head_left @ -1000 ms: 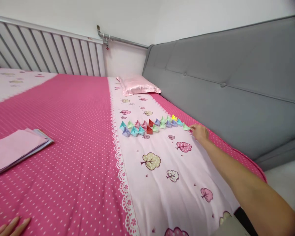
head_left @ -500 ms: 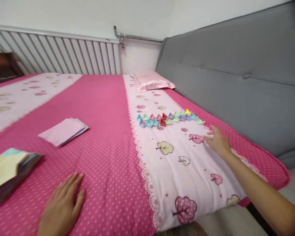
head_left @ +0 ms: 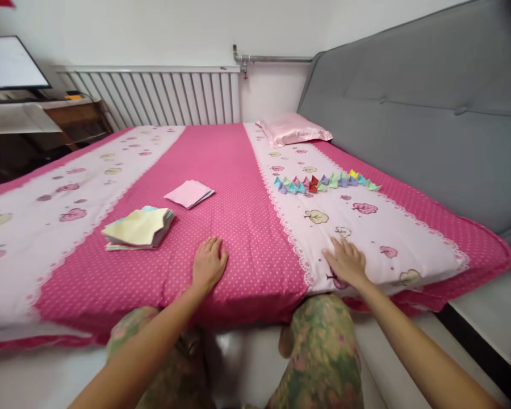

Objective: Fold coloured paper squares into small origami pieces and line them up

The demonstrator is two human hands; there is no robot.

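Note:
On the pink dotted part of the bedspread (head_left: pixel 255 227), my left hand (head_left: pixel 209 263) lies flat and open, holding nothing. Left of it sits a thick stack of coloured paper (head_left: pixel 140 227) with a yellow sheet on top. Farther back is a smaller stack of paper squares (head_left: pixel 189 193), pink on top. My right hand (head_left: pixel 346 261) rests open on the white tree-print strip near the bed's front edge, also holding nothing. Beyond it, several small folded paper pieces (head_left: pixel 313 184) in blue, green, red, purple and yellow stand grouped in rows on that strip.
A pink pillow (head_left: pixel 296 129) lies at the far end beside the grey padded headboard (head_left: pixel 417 108). Behind the bed are a white radiator (head_left: pixel 162 96) and a pipe. At the left stands a desk with a monitor (head_left: pixel 12 62). My knees (head_left: pixel 323 341) are against the bed's front edge.
The view has pulled back and turned left, bringing in the desk, monitor and my knees. My right hand has drawn back from beside the folded pieces toward the bed's front edge.

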